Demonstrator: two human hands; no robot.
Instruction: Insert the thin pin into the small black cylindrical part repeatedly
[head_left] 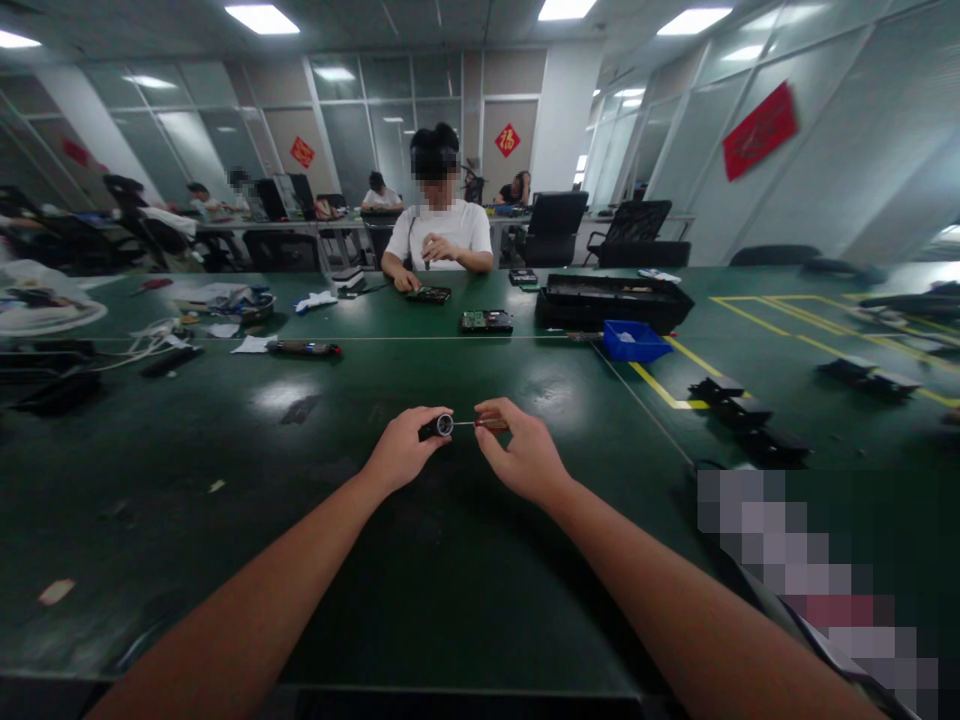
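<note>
Over the near middle of the green table, my left hand (405,445) is closed around a small black cylindrical part (444,425). Its round, silver-rimmed end faces me, and the fingers hide the rest. A screwdriver (491,424) with a reddish, see-through handle is gripped by my right hand (517,450). The thin metal shaft points left and its tip meets the right side of the black part. Whether the tip sits in a screw is too small to tell.
Across the green table (337,590) a person in a white shirt (442,230) handles a circuit-board device (427,294). Another such device (486,321), a long black tray (615,302) and a blue bin (636,341) stand ahead. Several black blocks (750,415) lie right; a tool (304,348) lies left.
</note>
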